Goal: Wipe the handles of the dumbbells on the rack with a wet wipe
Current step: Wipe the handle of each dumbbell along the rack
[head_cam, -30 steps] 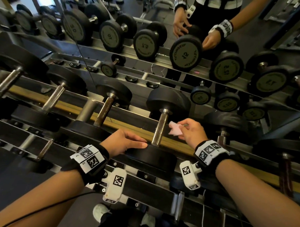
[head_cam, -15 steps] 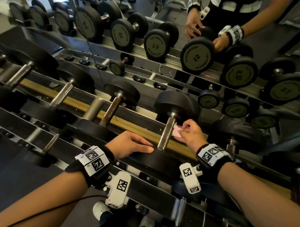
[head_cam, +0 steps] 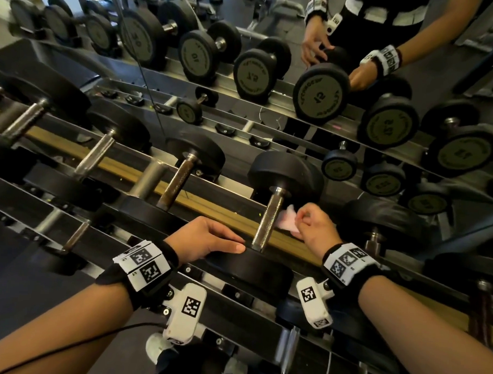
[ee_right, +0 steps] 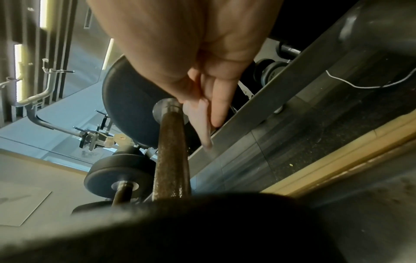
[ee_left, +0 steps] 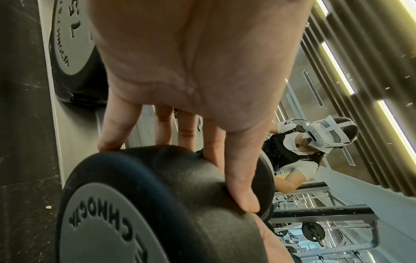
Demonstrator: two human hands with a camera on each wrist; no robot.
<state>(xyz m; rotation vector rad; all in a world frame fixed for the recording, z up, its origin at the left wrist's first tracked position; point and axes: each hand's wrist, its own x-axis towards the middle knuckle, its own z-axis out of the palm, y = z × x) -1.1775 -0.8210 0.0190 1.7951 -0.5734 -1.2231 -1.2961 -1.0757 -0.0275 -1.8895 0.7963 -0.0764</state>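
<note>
On the rack (head_cam: 214,272), right hand (head_cam: 315,227) pinches the wipe (head_cam: 287,220) against one handle (head_cam: 269,219). Left hand (head_cam: 201,238) rests flat-fingered on its weight (head_cam: 248,266). Other handles probably remain.

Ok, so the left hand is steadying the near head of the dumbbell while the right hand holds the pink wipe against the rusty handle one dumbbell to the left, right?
Not quite. The wipe is at the handle of the same dumbbell whose near head the left hand rests on, not the rusty one to the left. The right hand pinches it there, as the head view shows.
</note>
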